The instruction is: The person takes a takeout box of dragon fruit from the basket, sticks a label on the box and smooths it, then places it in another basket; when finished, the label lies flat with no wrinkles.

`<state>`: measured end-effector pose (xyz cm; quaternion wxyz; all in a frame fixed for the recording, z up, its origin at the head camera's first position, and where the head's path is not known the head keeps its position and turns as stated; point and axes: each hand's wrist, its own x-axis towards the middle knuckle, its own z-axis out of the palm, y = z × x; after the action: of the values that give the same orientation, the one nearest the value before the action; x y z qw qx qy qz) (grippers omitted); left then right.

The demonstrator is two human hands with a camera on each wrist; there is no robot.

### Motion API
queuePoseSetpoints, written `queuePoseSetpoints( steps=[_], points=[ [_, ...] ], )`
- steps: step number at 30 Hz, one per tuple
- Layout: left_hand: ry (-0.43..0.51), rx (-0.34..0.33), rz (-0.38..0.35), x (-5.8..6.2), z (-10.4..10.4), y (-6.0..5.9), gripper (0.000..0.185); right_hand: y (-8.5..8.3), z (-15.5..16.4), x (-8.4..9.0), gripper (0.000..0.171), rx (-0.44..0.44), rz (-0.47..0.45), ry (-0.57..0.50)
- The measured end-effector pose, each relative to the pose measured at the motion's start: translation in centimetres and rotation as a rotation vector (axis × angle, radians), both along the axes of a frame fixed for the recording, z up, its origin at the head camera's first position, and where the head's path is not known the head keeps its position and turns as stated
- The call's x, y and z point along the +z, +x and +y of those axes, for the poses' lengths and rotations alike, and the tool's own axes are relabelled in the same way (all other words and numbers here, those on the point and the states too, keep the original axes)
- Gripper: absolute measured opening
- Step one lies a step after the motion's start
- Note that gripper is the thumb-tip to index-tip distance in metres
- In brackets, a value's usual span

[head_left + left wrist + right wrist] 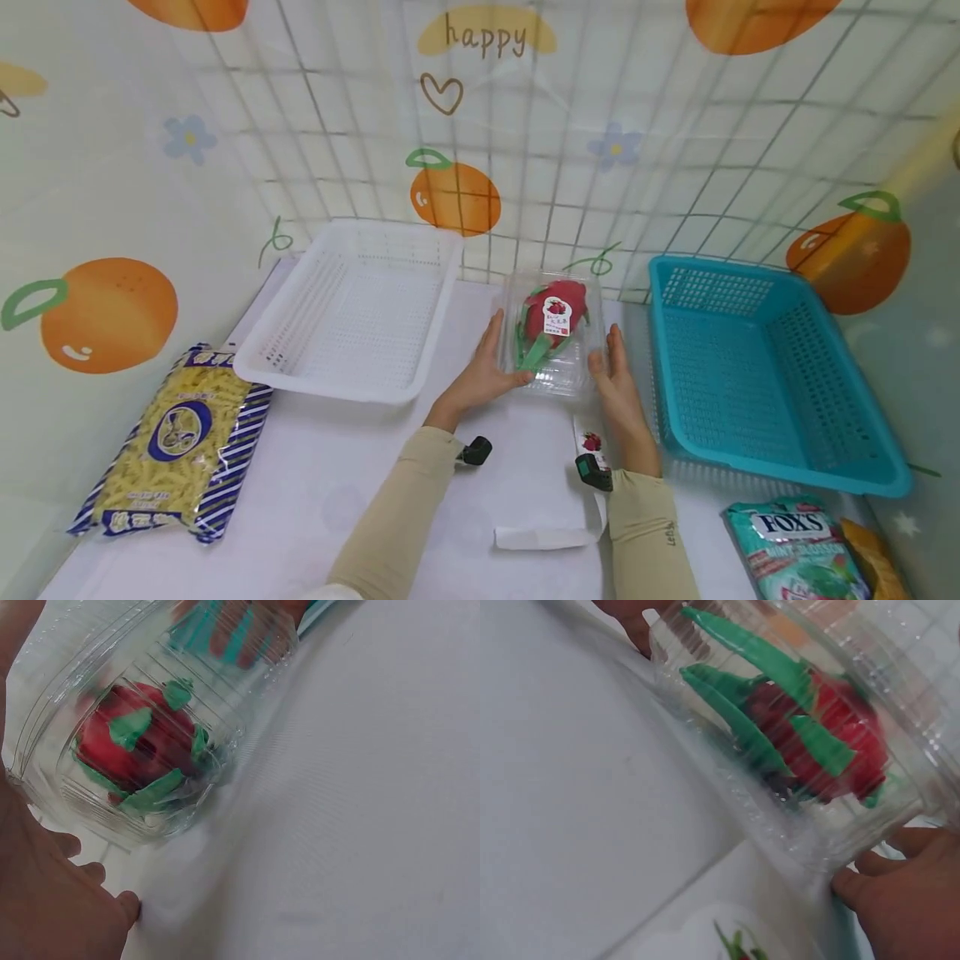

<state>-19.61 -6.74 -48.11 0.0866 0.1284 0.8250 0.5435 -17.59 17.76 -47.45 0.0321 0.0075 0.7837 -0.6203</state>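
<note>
Nearest, a Fox's candy bag and a white paper strip lie on the table. Farther in, the left hand and right hand, fingers nearly straight, press the sides of a clear clamshell holding a dragon fruit, between the white basket and blue basket.

Head cam: high, looking forward and down over the white table toward the back wall. Left wrist cam: very close, low, facing the clear clamshell box from its left. Right wrist cam: equally close, from the right, somewhat blurred. All three views share the box.
</note>
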Motion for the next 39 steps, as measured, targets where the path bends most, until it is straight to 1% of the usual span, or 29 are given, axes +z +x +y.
queuePoseSetpoints(
  steps=[4,8,10,13,14,17,20,21,24,30,32,39],
  points=[
    [-0.005,0.019,-0.013,-0.1,0.5,-0.1,0.123,-0.3,-0.4,-0.3,0.08,-0.016,-0.032,-0.048],
    [0.014,0.061,-0.04,-0.3,1.1,-0.1,0.122,-0.3,-0.8,-0.4,0.079,-0.025,-0.021,-0.104],
    [0.026,0.086,-0.049,-0.4,1.3,0.0,0.121,-0.2,-0.9,-0.5,0.079,-0.031,-0.019,-0.101],
    [0.074,0.112,-0.041,-0.5,1.7,0.0,0.122,-0.3,-0.9,-0.4,0.078,-0.036,-0.026,-0.093],
    [0.096,0.112,-0.029,-0.6,1.7,0.0,0.123,0.0,-1.1,0.0,0.078,-0.034,-0.028,-0.095],
    [0.138,0.106,-0.004,-0.7,1.8,0.0,0.126,-0.1,-1.1,0.0,0.076,-0.045,-0.019,-0.107],
    [0.135,0.099,0.004,-0.7,1.6,-0.1,0.129,-0.1,-1.3,0.0,0.074,-0.068,-0.019,-0.116],
    [0.129,0.099,0.0,-0.7,1.5,-0.1,0.128,-0.3,-1.2,-0.4,0.074,-0.076,-0.019,-0.112],
    [0.113,0.087,-0.007,-0.6,1.3,-0.2,0.13,-0.2,-1.5,-0.2,0.074,-0.092,-0.033,-0.106],
    [0.088,0.044,0.029,0.1,0.8,-0.2,0.141,0.0,-1.8,0.4,0.073,-0.103,-0.036,-0.105],
    [0.087,0.037,0.035,0.3,0.7,-0.2,0.142,0.1,-1.8,0.7,0.074,-0.109,-0.037,-0.112],
    [0.066,0.055,0.032,1.5,1.0,0.1,0.131,0.5,-1.8,1.7,0.074,-0.107,-0.035,-0.138]
  ],
)
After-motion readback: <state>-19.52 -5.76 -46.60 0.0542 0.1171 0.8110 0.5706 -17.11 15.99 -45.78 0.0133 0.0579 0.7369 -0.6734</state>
